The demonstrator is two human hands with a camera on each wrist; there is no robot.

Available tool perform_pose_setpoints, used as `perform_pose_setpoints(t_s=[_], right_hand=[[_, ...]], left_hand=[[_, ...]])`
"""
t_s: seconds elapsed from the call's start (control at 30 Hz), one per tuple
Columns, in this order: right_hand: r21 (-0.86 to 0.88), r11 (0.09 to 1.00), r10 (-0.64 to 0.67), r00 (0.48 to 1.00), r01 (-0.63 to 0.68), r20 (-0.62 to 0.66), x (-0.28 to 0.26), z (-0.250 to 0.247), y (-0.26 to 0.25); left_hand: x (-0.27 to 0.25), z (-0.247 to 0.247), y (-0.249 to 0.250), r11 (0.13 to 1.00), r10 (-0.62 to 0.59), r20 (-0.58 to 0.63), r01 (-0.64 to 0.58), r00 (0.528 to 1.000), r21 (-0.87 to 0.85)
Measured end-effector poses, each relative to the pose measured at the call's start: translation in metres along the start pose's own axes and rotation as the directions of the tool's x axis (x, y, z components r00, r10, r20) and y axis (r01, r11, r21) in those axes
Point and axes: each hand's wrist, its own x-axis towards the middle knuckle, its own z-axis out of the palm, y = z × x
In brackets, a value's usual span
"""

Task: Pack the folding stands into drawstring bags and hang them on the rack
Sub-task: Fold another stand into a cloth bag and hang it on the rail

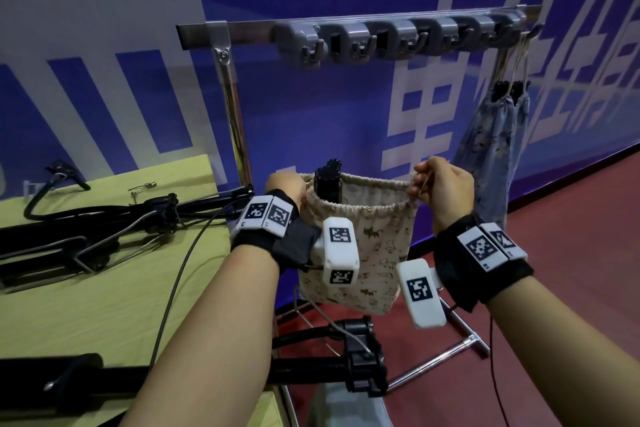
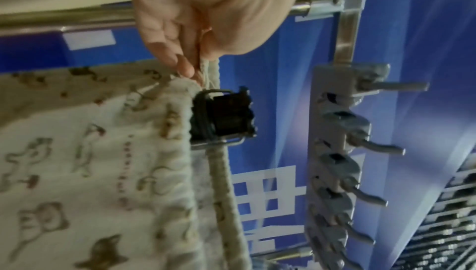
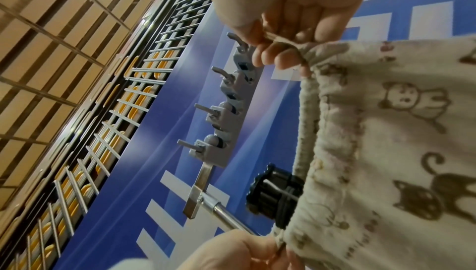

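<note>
both hands are holding the cream cat-print drawstring bag up in the air, in front of the rack and just off the tabletop edge. left hand is pinching the cord at the left end of the mouth, fingers curled tight on it. right hand is doing the same at the right end, fingers closed on the cord. the black folding stand is sitting inside, head poking out of the left corner of the mouth.

step in hand, i'd say: cinching the mouth shut. advice: be pulling both cords straight outward and evenly, keeping the bag upright so the stand isn't tipping out. the protruding head is likely blocking full closure, so shake it down first. then aim for a free hook; a blue bag is hanging at the rack's far right end.
</note>
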Motion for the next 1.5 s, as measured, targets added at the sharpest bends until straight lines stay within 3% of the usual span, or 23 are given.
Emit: perform_pose_setpoints(t_s=[0.17,0.27,0.33,0.47,0.57,0.73,0.97,1.13,1.23,1.4,1.5], right_hand=[[0.0,1.0,-0.002,1.0,0.002,0.023,-0.001,0.0,-0.003],[0.035,0.999,0.02,1.0,-0.02,0.018,-0.001,-0.001,0.001],[0.007,0.999,0.035,0.999,-0.035,0.005,-0.002,-0.002,0.005],[0.012,0.998,0.065,0.998,-0.065,-0.027,-0.002,-0.007,0.013],[-0.02,1.0,0.013,1.0,-0.014,-0.005,0.0,-0.011,0.017],[-0.221,0.969,-0.099,0.992,0.114,0.08,0.002,-0.013,0.014],[-0.366,0.927,-0.074,0.997,0.078,0.024,0.007,-0.016,0.017],[-0.522,0.844,-0.156,0.988,0.124,-0.018,0.006,-0.019,0.022],[-0.463,0.884,-0.1,0.994,0.064,-0.053,0.006,-0.014,0.025],[-0.131,0.986,0.104,0.994,-0.105,-0.017,0.005,-0.008,0.01],[-0.144,0.98,0.145,0.989,-0.137,0.043,0.007,-0.006,-0.004]], left_hand=[[-0.004,-0.001,0.006,0.98,-0.086,-0.008,0.083,0.996,-0.181],[-0.015,-0.006,0.01,0.918,-0.115,0.11,0.148,0.987,-0.368],[-0.017,-0.005,0.009,0.892,-0.115,0.125,0.158,0.986,-0.423],[-0.018,-0.002,0.008,0.949,-0.102,0.056,0.114,0.993,-0.292],[-0.024,0.002,0.01,0.982,-0.05,0.048,0.058,0.998,-0.179],[-0.03,0.011,0.012,0.968,0.025,0.108,0.003,0.994,-0.251],[-0.04,0.015,0.016,0.954,0.017,0.219,0.049,0.976,-0.294],[-0.038,0.018,0.015,0.988,-0.008,0.128,0.027,0.992,-0.152],[-0.041,0.022,0.012,0.998,-0.04,0.151,0.047,0.988,-0.041],[-0.043,0.019,0.011,0.996,-0.082,0.236,0.089,0.968,-0.019],[-0.046,0.02,0.011,0.995,-0.077,0.307,0.09,0.949,-0.03]])
